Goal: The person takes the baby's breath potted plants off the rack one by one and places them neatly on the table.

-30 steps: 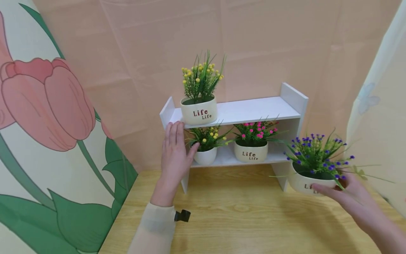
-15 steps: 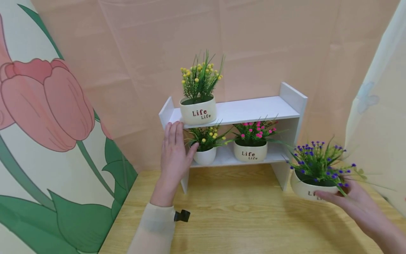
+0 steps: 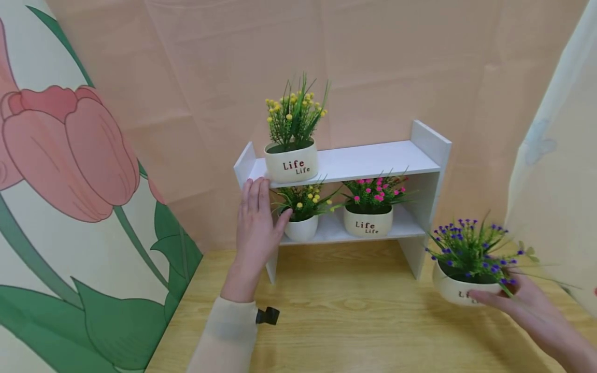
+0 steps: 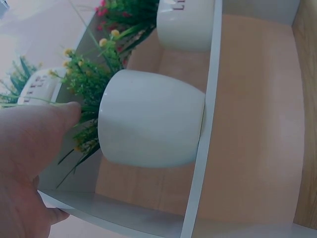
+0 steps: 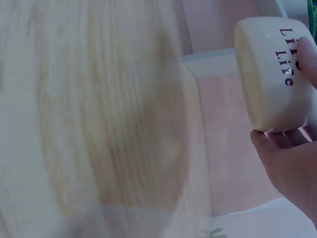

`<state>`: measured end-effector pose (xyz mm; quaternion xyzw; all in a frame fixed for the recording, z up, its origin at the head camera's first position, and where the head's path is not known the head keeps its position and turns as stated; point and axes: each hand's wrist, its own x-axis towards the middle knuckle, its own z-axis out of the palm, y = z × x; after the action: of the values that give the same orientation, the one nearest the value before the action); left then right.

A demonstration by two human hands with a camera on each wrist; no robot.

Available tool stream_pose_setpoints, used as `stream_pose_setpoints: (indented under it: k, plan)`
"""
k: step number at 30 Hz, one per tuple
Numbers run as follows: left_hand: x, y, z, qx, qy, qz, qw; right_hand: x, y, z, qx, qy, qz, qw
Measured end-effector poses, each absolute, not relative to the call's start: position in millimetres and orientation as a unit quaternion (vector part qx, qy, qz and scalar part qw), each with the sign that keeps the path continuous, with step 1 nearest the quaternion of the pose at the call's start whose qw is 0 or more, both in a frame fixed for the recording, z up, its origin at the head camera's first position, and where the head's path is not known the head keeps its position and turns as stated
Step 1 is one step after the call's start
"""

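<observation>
My right hand (image 3: 524, 305) grips a cream oval potted plant (image 3: 462, 287) with purple-blue flowers, thumb on its front near the "Life" lettering. The pot appears raised above the table, to the right of the white two-tier shelf (image 3: 380, 160). My left hand (image 3: 255, 225) rests at the shelf's left front edge, fingers straight and thumb spread. Beside that thumb, a small white pot (image 4: 151, 119) of yellow flowers stands on the lower tier. A pink-flowered pot (image 3: 368, 221) stands to its right. On the upper tier, at the left, is a larger yellow-flowered pot (image 3: 293, 163).
The shelf stands on a wood-grain table (image 3: 345, 321) against a peach cloth backdrop (image 3: 373, 62). A tulip-printed panel (image 3: 70, 155) rises at the left, and a pale curtain (image 3: 555, 171) hangs at the right. The shelf's right side panel (image 3: 431, 140) projects above the upper tier.
My right hand has lowered the purple-flowered potted plant and drawn it slightly right, away from the shelf. The left hand has stayed in place at the shelf edge.
</observation>
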<state>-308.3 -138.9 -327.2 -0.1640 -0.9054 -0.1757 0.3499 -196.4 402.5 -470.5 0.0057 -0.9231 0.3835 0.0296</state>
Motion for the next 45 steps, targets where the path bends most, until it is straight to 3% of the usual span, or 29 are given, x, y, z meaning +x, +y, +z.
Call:
stream_pose_setpoints:
  k: [14, 33, 40, 45]
  plan:
    - [-309.1, -138.6, -326.6, -0.164, -0.908, -0.174, 0.345, -200.4, 418.1, -505.4, 0.013, -0.921, 0.39, 0.011]
    - [-309.4, -138.9, -326.9, -0.158, -0.91, -0.175, 0.34, -201.5, 427.4, -523.1, 0.011, -0.913, 0.408, -0.003]
    - [-309.5, -138.3, -327.3, -0.16, -0.907, -0.18, 0.345, -196.9, 432.2, -533.7, 0.045, -0.904, 0.423, 0.037]
    - [-309.5, -138.4, -327.7, -0.159, -0.908, -0.18, 0.344, -193.0, 436.2, -535.9, 0.069, -0.905, 0.418, 0.03]
